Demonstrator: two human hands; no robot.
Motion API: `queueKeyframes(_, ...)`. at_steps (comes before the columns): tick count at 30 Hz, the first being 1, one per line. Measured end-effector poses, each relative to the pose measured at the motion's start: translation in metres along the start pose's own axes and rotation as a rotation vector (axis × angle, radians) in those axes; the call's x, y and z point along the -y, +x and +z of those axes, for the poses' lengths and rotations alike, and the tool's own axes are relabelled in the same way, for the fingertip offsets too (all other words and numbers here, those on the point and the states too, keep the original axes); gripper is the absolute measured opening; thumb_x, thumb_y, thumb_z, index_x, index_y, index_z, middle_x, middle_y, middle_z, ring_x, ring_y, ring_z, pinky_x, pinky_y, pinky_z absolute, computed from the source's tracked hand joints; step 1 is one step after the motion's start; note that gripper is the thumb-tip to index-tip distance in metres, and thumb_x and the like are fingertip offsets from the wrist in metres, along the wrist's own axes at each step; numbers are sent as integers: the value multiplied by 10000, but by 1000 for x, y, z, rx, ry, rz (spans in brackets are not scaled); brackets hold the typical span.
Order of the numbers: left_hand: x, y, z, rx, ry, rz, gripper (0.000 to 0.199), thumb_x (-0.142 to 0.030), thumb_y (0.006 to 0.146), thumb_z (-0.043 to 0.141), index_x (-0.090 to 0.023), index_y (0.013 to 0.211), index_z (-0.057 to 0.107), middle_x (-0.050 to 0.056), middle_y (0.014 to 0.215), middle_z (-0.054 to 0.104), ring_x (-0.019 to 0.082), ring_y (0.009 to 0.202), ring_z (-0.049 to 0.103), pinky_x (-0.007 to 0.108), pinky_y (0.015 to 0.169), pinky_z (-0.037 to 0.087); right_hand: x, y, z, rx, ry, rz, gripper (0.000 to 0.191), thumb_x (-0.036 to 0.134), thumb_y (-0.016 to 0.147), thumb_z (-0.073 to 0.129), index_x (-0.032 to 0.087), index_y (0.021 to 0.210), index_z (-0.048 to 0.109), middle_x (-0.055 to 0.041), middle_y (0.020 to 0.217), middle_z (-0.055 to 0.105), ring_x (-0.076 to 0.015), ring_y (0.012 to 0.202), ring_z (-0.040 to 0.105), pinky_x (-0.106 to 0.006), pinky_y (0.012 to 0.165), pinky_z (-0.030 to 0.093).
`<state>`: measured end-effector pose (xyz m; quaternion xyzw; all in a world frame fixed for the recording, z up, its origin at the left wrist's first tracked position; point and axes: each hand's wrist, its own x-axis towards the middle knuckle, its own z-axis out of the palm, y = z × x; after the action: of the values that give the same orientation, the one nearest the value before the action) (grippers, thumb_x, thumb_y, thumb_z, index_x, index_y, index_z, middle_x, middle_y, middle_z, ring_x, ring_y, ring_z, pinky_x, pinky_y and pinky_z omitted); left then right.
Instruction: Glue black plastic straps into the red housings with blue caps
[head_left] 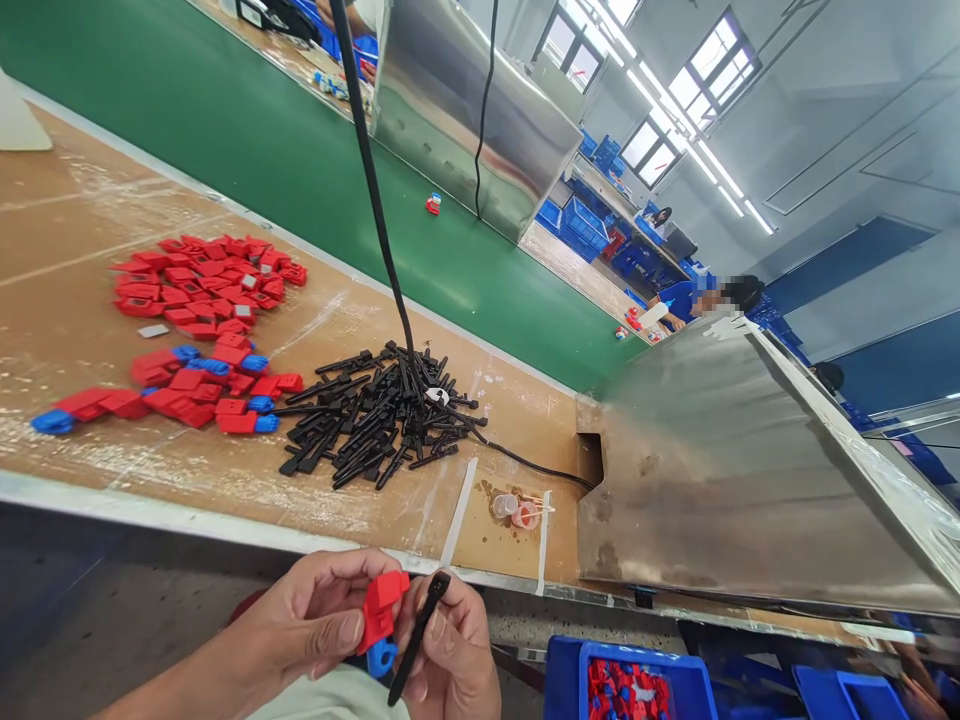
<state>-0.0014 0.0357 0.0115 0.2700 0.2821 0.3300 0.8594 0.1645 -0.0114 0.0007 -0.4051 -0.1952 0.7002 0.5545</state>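
Note:
Between the thumb and fingers of my left hand is a small red and blue plastic toy part, its red piece uppermost and its blue end below. My right hand pinches a slim black plastic stick with a wider, squarish head at the top. Both hands are close together in front of the bench edge, and the stick is just right of the toy part. Whether the two pieces touch is hard to make out. A heap of similar black sticks lies on the bench beyond my hands.
Red parts are piled at the left, with joined red-blue parts nearer. Small cups with swabs stand by a metal housing. A black cable hangs over the heap. A green conveyor belt runs behind; a blue bin sits below.

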Motion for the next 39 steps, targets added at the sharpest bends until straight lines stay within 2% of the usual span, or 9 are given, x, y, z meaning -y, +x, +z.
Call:
queueKeyframes(4,-6,-2,4,-56,47,67,692,-828,638,986,-197,885,848,66,808,778,234,798,669,320,758,537,0,-4,-11,-76,-134,-139,508,578,662,1019,176,846,771,28,617,614,-34,416,256,-162,345,250)
queueKeyframes(8,-1,-2,3,-220,72,67,722,-837,618,991,-237,998,867,52,774,809,236,732,697,310,663,579,-1,-9,-21,-106,-265,-215,532,636,712,980,173,846,756,11,634,645,-46,435,293,-155,343,293)
queueKeyframes(11,10,3,-3,-284,121,96,744,-837,614,983,-241,1048,884,55,739,811,235,660,678,305,578,573,-4,-10,-25,-123,-326,-225,559,683,730,955,181,814,724,18,612,638,-44,413,291,-163,338,307)
queueKeyframes(15,27,10,-14,-270,168,141,684,-797,675,953,-244,1073,890,40,686,776,241,621,659,323,562,586,-9,-11,-27,-157,-385,-236,594,734,719,934,201,766,673,48,548,577,-47,390,280,-173,333,304)
queueKeyframes(20,36,15,-25,-227,193,166,618,-748,725,945,-263,1102,889,75,814,848,229,623,653,298,540,565,-12,-13,-30,-159,-408,-244,568,707,733,937,197,774,688,54,557,561,-49,404,281,-180,344,318)
queueKeyframes(25,16,11,-13,-250,224,150,551,-737,691,979,-277,985,908,51,773,844,221,599,665,294,560,585,-15,-14,-32,-186,-441,-306,527,675,777,930,192,779,716,57,603,552,-47,425,266,-184,356,304)
queueKeyframes(29,-3,6,2,-271,192,86,602,-764,536,1041,-302,903,919,64,859,882,302,772,777,312,618,630,-19,-15,-35,-259,-502,-402,494,653,810,919,195,772,738,47,662,553,-56,478,265,-194,403,274)
queueKeyframes(32,-6,5,6,-242,188,73,576,-757,536,1044,-328,902,930,56,876,886,325,852,805,313,664,646,-19,-16,-37,-270,-547,-419,491,657,820,910,200,767,739,48,681,543,-65,503,282,-219,457,303)
queueKeyframes(39,-2,9,3,-221,233,52,635,-858,521,991,-304,821,916,63,828,879,299,795,783,309,685,643,-19,-18,-37,-272,-608,-407,519,677,826,896,200,734,717,55,673,522,-65,507,262,-231,472,283)
